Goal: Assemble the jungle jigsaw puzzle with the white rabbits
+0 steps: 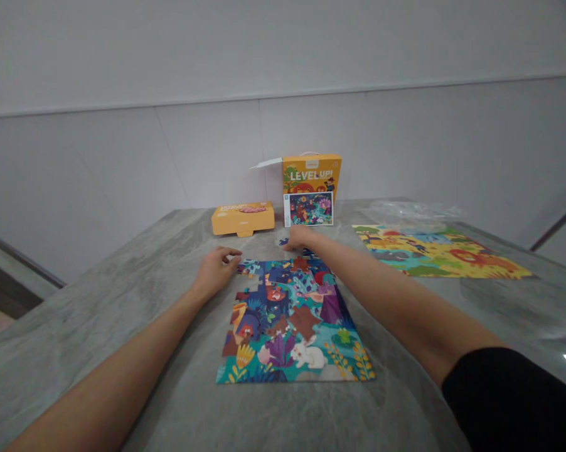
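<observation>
A partly assembled jigsaw puzzle [283, 326] with a rabbit, a frog and dark blue and teal forest colours lies flat on the table in front of me. Along its left side are gaps in the outline. My left hand [216, 270] rests at its upper left corner, thumb and fingers slightly apart, the fingertips beside the edge pieces. Beyond the puzzle's far edge, my right hand [299, 238] reaches down with its fingers closed on a small dark blue puzzle piece [283, 242]. My right forearm passes over the puzzle's right side and hides part of its far right corner.
A yellow upright box [312, 172] stands at the back with a picture card [310, 209] leaning on it. Left of it lies a flat orange box [243, 218]. To the right are a yellow animal puzzle [433, 251] and crumpled clear plastic [412, 210]. A white wall [123, 157] rises behind.
</observation>
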A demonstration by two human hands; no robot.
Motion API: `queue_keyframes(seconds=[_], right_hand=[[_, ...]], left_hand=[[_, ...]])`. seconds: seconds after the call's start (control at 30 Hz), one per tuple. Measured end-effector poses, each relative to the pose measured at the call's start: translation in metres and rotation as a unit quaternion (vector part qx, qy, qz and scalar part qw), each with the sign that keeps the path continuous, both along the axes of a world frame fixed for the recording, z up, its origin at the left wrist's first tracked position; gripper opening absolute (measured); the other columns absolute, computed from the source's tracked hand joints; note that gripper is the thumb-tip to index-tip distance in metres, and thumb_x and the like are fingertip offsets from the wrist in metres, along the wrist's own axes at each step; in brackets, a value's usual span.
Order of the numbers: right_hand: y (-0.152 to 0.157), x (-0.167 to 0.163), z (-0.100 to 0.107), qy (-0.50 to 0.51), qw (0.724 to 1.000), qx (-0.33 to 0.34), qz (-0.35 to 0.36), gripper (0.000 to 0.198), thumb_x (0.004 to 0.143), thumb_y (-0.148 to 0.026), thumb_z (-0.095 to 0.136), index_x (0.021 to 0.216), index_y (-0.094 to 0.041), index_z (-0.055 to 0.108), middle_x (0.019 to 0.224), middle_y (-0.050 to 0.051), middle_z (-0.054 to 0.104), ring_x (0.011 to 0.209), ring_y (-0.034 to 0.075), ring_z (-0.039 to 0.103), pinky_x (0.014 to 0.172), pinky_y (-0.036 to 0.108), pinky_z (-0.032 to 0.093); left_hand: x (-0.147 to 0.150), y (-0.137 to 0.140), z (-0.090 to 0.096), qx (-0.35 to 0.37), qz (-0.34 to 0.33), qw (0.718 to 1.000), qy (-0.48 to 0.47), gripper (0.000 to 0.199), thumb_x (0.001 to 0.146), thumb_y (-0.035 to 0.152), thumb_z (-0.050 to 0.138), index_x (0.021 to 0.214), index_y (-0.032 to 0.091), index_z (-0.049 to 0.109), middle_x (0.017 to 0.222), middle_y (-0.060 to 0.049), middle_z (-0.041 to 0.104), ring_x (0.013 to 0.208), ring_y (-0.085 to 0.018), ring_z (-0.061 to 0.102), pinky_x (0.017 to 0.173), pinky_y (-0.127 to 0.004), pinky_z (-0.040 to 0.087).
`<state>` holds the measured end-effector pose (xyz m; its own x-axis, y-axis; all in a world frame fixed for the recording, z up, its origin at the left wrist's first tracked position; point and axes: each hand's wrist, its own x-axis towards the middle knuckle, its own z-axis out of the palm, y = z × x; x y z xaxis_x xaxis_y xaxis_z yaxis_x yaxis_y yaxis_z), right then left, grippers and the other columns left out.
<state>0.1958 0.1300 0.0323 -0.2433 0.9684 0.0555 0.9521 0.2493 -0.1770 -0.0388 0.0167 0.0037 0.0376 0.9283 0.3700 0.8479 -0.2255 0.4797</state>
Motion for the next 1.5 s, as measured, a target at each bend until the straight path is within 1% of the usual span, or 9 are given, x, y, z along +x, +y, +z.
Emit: queue_keyframes(seconds=[0.2, 0.33, 0.5, 0.67, 0.77, 0.87, 1.1, 1.33, 1.5], right_hand=[[-0.022, -0.006, 0.004, 0.154, 0.988, 0.019, 0.006, 0.016, 0.073, -0.019, 0.076, 0.086, -0.011, 0.073, 0.094, 0.014, 0.074, 0.093, 0.023, 0.069, 0.075, 0.024, 0.05], [-0.07, -0.023, -0.003, 0.263, 0.962, 0.003, 0.071, 0.014, 0.086, -0.024, 0.064, 0.097, -0.016, 0.067, 0.079, 0.002, 0.074, 0.071, 0.012, 0.068, 0.062, 0.019, 0.048], [-0.109, -0.022, -0.026, 0.46, 0.865, -0.078, 0.186, 0.005, 0.086, -0.02, 0.058, 0.09, -0.017, 0.059, 0.062, -0.004, 0.065, 0.059, 0.011, 0.061, 0.054, 0.02, 0.042], [-0.112, -0.02, -0.037, 0.483, 0.844, -0.075, 0.221, 0.006, 0.085, -0.018, 0.059, 0.091, -0.018, 0.06, 0.066, -0.003, 0.067, 0.063, 0.012, 0.061, 0.058, 0.022, 0.043], [-0.112, -0.023, -0.039, 0.485, 0.857, -0.021, 0.175, 0.013, 0.082, -0.014, 0.061, 0.093, -0.018, 0.065, 0.076, 0.0, 0.071, 0.074, 0.015, 0.066, 0.069, 0.026, 0.048], [-0.111, -0.024, -0.042, 0.503, 0.852, -0.024, 0.143, 0.018, 0.083, -0.012, 0.058, 0.098, -0.018, 0.066, 0.072, -0.001, 0.069, 0.068, 0.015, 0.066, 0.066, 0.027, 0.05], [-0.115, -0.027, -0.041, 0.616, 0.77, -0.114, 0.12, 0.024, 0.081, -0.012, 0.057, 0.103, -0.021, 0.056, 0.068, -0.004, 0.064, 0.059, 0.017, 0.067, 0.053, 0.028, 0.055], [-0.115, -0.022, -0.036, 0.512, 0.855, 0.02, 0.081, 0.027, 0.077, -0.012, 0.066, 0.102, -0.018, 0.059, 0.072, -0.002, 0.072, 0.072, 0.017, 0.069, 0.075, 0.031, 0.052], [-0.116, -0.021, -0.036, 0.461, 0.884, 0.008, 0.077, 0.025, 0.076, -0.012, 0.068, 0.1, -0.016, 0.063, 0.072, 0.001, 0.074, 0.072, 0.017, 0.069, 0.073, 0.029, 0.049]], left_hand=[[0.012, -0.005, 0.008, 0.016, -0.013, 0.997, -0.079, 0.039, 0.081, 0.043, 0.056, 0.105, 0.015, 0.071, 0.094, -0.008, 0.072, 0.078, -0.02, 0.063, 0.076, -0.033, 0.048], [0.021, -0.013, 0.013, -0.07, -0.097, 0.963, -0.243, 0.054, 0.076, 0.051, 0.063, 0.115, 0.013, 0.065, 0.082, -0.005, 0.07, 0.064, -0.016, 0.061, 0.058, -0.027, 0.046], [0.018, -0.018, 0.018, -0.166, -0.106, 0.928, -0.316, 0.045, 0.067, 0.044, 0.073, 0.099, 0.014, 0.065, 0.061, 0.003, 0.059, 0.047, -0.01, 0.047, 0.045, -0.022, 0.035], [0.007, -0.014, 0.018, -0.116, -0.07, 0.976, -0.171, 0.035, 0.081, 0.049, 0.056, 0.079, 0.017, 0.068, 0.055, 0.003, 0.052, 0.049, -0.012, 0.047, 0.049, -0.024, 0.036], [-0.001, -0.008, 0.012, -0.02, -0.122, 0.992, -0.04, 0.03, 0.082, 0.043, 0.057, 0.09, 0.02, 0.074, 0.085, -0.004, 0.067, 0.078, -0.018, 0.06, 0.07, -0.029, 0.047], [-0.005, -0.002, 0.001, -0.027, -0.162, 0.986, 0.023, 0.032, 0.079, 0.039, 0.061, 0.102, 0.021, 0.075, 0.103, -0.008, 0.067, 0.092, -0.022, 0.062, 0.084, -0.034, 0.048], [0.002, 0.0, 0.002, 0.025, -0.109, 0.994, 0.004, 0.039, 0.09, 0.045, 0.047, 0.084, 0.018, 0.074, 0.091, -0.007, 0.07, 0.087, -0.022, 0.063, 0.08, -0.032, 0.048], [0.003, -0.003, 0.007, -0.02, -0.213, 0.976, 0.047, 0.043, 0.096, 0.042, 0.039, 0.077, 0.018, 0.07, 0.081, -0.004, 0.072, 0.076, -0.018, 0.061, 0.078, -0.029, 0.045], [-0.003, 0.002, 0.002, -0.02, -0.15, 0.987, 0.057, 0.038, 0.095, 0.039, 0.04, 0.092, 0.022, 0.073, 0.094, -0.006, 0.075, 0.091, -0.023, 0.064, 0.092, -0.035, 0.042]])
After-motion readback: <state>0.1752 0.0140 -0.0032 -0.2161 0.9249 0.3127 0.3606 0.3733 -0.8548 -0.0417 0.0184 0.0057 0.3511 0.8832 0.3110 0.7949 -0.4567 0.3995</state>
